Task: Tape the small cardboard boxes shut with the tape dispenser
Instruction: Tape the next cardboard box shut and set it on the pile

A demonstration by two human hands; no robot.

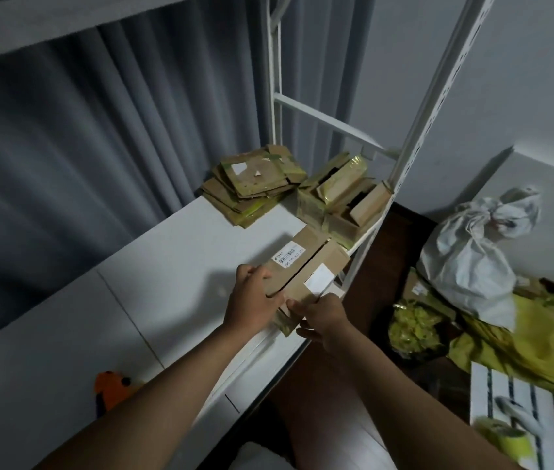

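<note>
A small brown cardboard box with two white labels lies on the white table near its right edge, its top flaps meeting along a dark seam. My left hand grips the box's near left corner, fingers curled over the top. My right hand pinches the near end of the box at its front flap. An orange tape dispenser lies on the table at the lower left, partly hidden by my left forearm.
A pile of flattened cartons and several opened boxes sit at the table's far end by the white rack post. On the floor to the right: a white tied bag, yellow material, a tape roll.
</note>
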